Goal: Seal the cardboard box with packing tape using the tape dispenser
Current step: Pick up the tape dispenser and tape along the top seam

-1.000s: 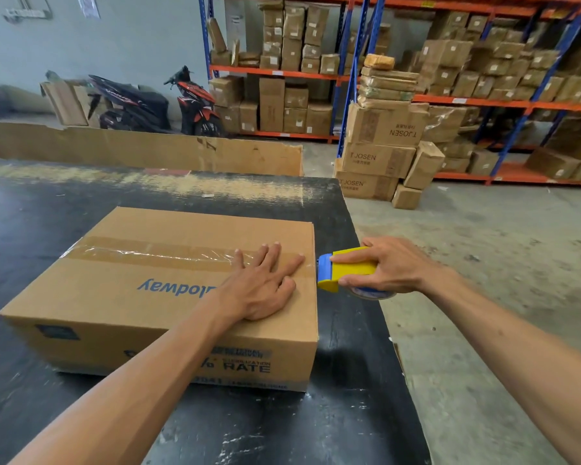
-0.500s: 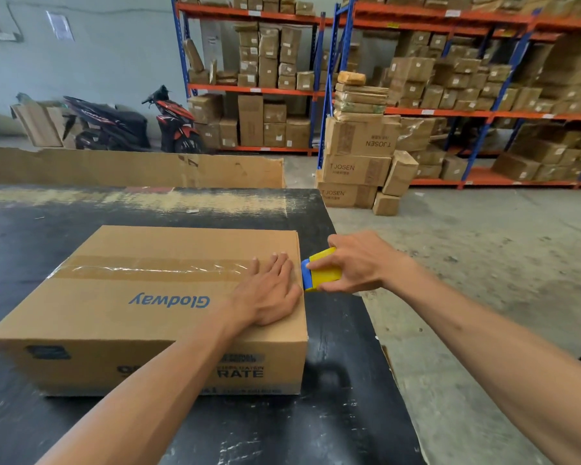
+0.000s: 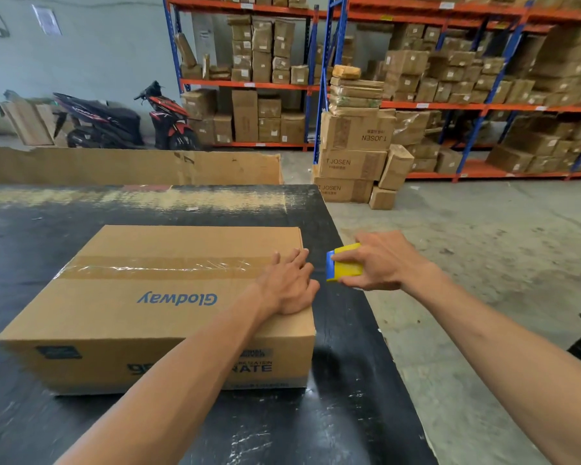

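Box point(image 3: 168, 297) shut, contents hidden; tape point(image 3: 161, 267) across top. Left hand point(image 3: 287, 283) flat on it (fingers spread), right hand point(image 3: 378, 263) gripping dispenser point(image 3: 344, 263), probably just off the edge.

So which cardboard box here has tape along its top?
The Glodway box on the black table, under the left hand. The shelved and floor-stacked boxes stand far behind.

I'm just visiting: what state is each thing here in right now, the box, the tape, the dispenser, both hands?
cardboard box: closed, flaps down, lying flat on the black table.
packing tape: one strip stuck along the top seam.
tape dispenser: held off the box's right edge.
left hand: open, pressed flat on the box top at the tape's end.
right hand: gripping the dispenser.
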`<action>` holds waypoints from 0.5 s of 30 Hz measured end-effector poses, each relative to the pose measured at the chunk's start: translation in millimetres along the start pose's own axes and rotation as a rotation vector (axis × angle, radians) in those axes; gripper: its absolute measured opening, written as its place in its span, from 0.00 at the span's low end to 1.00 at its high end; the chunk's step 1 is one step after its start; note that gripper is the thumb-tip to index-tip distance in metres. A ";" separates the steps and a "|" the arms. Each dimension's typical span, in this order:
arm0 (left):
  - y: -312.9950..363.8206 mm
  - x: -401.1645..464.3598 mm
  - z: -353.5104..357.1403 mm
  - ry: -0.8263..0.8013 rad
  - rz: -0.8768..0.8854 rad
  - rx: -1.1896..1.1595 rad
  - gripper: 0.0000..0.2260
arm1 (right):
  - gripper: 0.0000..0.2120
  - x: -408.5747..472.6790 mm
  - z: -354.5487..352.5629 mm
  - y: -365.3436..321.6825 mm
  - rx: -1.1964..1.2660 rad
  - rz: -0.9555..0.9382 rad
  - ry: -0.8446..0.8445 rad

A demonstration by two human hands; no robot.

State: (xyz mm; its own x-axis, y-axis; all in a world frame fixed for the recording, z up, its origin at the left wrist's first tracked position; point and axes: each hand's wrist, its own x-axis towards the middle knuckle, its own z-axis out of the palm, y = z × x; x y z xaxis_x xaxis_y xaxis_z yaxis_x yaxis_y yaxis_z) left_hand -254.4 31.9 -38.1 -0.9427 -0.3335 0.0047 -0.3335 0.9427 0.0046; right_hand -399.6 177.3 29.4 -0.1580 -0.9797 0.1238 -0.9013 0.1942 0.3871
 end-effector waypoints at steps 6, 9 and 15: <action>-4.1 -0.8 5.5 -0.005 0.001 -0.072 0.22 | 0.25 -9.0 -1.0 -1.0 0.118 0.160 0.064; -2.7 -6.0 9.2 0.032 -0.039 -0.087 0.26 | 0.25 -12.3 -1.9 -3.0 0.213 0.263 0.064; -1.6 -18.3 8.4 -0.029 -0.231 -0.113 0.33 | 0.23 -18.2 -13.7 -7.5 0.475 0.389 0.105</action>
State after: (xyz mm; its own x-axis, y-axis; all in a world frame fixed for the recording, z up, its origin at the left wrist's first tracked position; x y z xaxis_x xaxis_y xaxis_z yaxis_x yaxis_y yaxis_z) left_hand -236.6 36.6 -46.6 -0.8420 -0.5382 -0.0380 -0.5387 0.8347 0.1141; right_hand -384.5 194.3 36.8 -0.4922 -0.8267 0.2725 -0.8705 0.4689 -0.1497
